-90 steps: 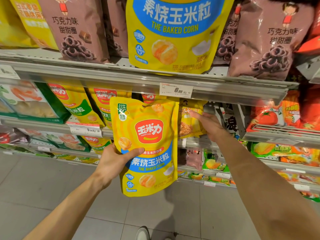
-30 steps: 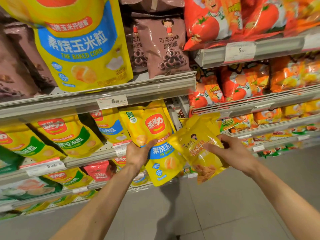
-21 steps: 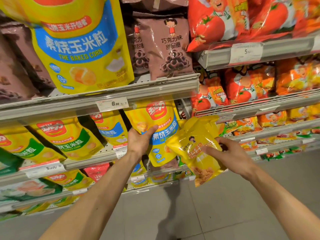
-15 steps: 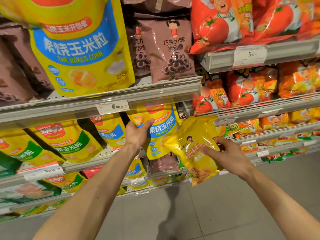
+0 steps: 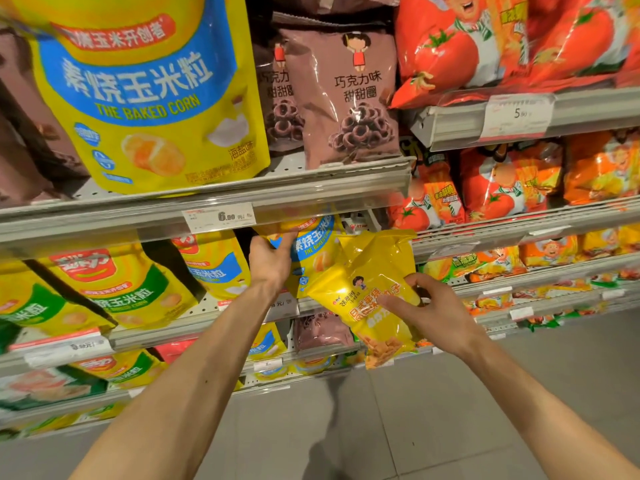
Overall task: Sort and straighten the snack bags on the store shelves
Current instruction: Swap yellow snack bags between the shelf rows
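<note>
- Head view: my left hand (image 5: 268, 259) grips the left edge of a yellow-and-blue baked corn bag (image 5: 313, 252), thumb on its front, fingers curled behind.
- That bag sits up on the second shelf (image 5: 166, 332), its top tucked under the rail of the shelf above (image 5: 311, 197), at the right end of the row.
- My right hand (image 5: 427, 311) holds a plain yellow snack bag (image 5: 367, 292), thumb across the printed front, fingers wrapped round the right edge.
- The yellow snack bag hangs tilted in the air in front of the shelves, top leaning up-right, bottom corner pointing down; it overlaps the lower right of the baked corn bag. Touching or not, can't tell.
- Left of my left hand, same shelf: another blue-band corn bag (image 5: 214, 268), then green-band corn bags (image 5: 114, 296), all leaning.
- Shelf above: one big baked corn bag (image 5: 149, 98) upright, brown chocolate ring bags (image 5: 349, 98) just right of it.
- White price tag (image 5: 220, 218) on the rail reads 6.90, just up-left of my left hand.
- Right bay: red tomato snack bags (image 5: 491, 181) on the shelf, more above; a second price tag (image 5: 517, 116) on the upper rail.
- Lower shelves hold small mixed bags, too blurred to read.
- Grey tile floor (image 5: 398, 427) below, both bare forearms reaching up from the frame bottom.
</note>
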Action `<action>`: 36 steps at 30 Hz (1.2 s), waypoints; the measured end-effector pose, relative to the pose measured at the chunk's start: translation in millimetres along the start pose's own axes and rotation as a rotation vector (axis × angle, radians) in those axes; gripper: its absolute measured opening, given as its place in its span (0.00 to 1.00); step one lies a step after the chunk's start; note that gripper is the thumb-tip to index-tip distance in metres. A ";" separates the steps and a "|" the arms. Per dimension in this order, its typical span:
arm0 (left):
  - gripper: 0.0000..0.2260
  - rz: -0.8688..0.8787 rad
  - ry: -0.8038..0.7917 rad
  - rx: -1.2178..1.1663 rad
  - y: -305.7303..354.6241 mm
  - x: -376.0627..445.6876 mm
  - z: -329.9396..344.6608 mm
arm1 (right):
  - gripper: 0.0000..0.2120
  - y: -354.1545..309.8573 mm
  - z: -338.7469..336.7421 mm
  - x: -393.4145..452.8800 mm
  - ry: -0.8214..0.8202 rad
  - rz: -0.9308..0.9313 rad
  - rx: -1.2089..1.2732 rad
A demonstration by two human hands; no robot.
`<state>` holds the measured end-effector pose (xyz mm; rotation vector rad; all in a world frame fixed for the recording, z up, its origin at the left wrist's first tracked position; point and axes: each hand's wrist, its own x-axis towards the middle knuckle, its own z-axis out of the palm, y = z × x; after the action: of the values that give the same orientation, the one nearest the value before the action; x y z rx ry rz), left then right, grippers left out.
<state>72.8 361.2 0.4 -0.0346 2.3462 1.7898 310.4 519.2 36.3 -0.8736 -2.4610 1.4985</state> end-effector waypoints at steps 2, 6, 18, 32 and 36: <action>0.19 0.014 -0.002 -0.014 -0.8 2.6 0.8 | 0.19 -0.5 3.3 4.0 0.002 -0.005 -0.016; 0.21 0.050 0.030 -0.013 -2.5 9.6 3.6 | 0.23 3.8 5.1 12.3 -0.002 -0.025 -0.038; 0.15 0.090 -0.046 0.087 -1.3 -8.3 -2.6 | 0.24 10.7 7.0 10.7 0.011 0.010 -0.061; 0.23 0.016 -0.194 -0.071 -3.0 -26.6 -10.3 | 0.23 12.0 6.4 6.1 -0.003 0.002 0.003; 0.29 -0.022 -0.192 -0.144 0.7 -51.0 -23.4 | 0.19 11.5 4.6 3.0 -0.011 -0.021 0.071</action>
<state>119.5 334.1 15.4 0.0867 2.0756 1.8590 310.8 521.2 23.8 -0.8264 -2.4001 1.5775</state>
